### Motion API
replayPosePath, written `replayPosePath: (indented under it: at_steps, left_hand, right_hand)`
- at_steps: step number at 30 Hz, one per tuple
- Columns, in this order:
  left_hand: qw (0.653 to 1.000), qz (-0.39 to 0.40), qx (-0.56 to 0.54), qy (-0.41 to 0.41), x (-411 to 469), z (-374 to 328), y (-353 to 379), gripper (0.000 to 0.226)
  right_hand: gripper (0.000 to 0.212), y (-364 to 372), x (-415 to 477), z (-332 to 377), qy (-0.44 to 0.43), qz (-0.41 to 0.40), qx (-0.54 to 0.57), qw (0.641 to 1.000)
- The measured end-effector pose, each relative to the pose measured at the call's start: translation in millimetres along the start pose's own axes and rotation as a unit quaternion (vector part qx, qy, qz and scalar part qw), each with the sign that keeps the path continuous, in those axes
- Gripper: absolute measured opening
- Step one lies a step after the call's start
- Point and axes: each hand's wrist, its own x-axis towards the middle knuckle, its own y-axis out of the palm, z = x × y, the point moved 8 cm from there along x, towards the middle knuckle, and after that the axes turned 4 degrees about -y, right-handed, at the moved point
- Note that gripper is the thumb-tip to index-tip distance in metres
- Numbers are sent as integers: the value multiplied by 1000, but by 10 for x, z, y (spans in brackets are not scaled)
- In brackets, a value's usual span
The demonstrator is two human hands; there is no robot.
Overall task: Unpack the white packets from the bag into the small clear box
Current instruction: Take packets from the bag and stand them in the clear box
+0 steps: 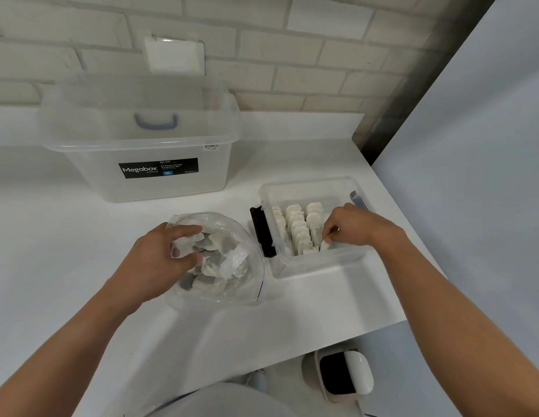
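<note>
The right hand (349, 227) pinched one white packet (324, 245) between thumb and forefinger, low at the near end of the small clear box (307, 185). The left hand (162, 254) curled round loose packets (214, 239) inside the zip bag (247, 284). Wedging the packet in could have toppled the standing rows (298, 227). Glare on the bag hid how many packets the left hand held.

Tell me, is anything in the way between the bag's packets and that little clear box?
Nothing visible does. The bag lies open beside the small clear box, which has no lid on. The left hand is at the bag's mouth; the right hand pinches a white packet inside the box.
</note>
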Motion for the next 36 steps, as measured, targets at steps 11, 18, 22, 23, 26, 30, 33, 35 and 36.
replayPosePath:
  at_steps: [11,18,22,23,26,30,33,35,36]
  left_hand:
    - [1000,-5,26,14,-16,-36,-36,43]
    - [998,-3,50,32,-37,-42,-71,46]
    - [998,-1,51,47,-63,-39,-111,48]
    - [997,0,53,50,-70,-33,-119,50]
    - [995,9,70,66,-94,-6,-127,57]
    - [988,16,105,113,-135,32,-133,67]
    - [981,21,136,138,-163,91,-134,77]
    - [976,30,158,149,-181,125,-125,80]
    - [973,35,168,152,-191,140,-116,80]
  right_hand:
    - [15,-77,17,-65,16,-28,-6,999]
    - [10,-651,-517,473,-29,-250,136,958]
    - [10,-652,-778,1264,-106,-318,276,901]
    - [10,-572,-766,1489,-128,-306,306,892]
    - [13,-162,-554,2136,-177,-194,302,916]
    - [22,504,-89,2331,-125,-64,61,988]
    - [18,623,11,2247,-74,-76,-55,993]
    - [22,601,8,2233,-58,-109,-69,990]
    - [24,583,9,2233,-50,-121,-71,989]
